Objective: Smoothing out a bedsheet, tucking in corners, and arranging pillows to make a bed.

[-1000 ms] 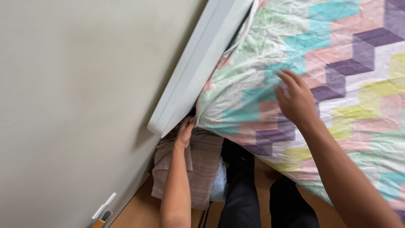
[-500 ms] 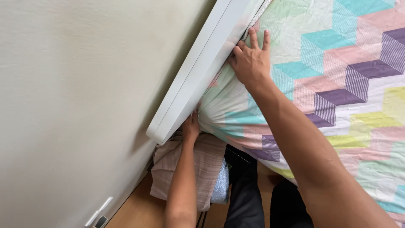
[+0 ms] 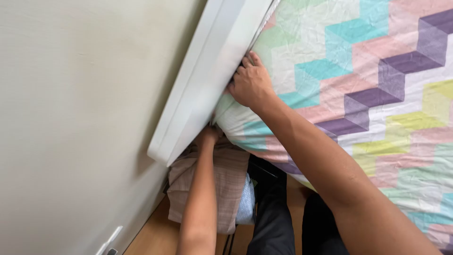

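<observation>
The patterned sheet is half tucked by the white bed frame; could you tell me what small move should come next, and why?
Probably push the right hand deeper between the patterned sheet and white bed frame: its fingertips are only partly in that gap, while the left hand is under the corner.

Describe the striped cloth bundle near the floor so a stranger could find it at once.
Start at the white bed frame board that runs along the beige wall, and follow it down to its lower corner. Right beneath that corner, behind the left forearm, lies the folded pinkish-beige cloth with thin stripes, above the wooden floor. Unlike the bright zigzag-patterned bed sheet beside it, it is muted and finely striped.
</observation>
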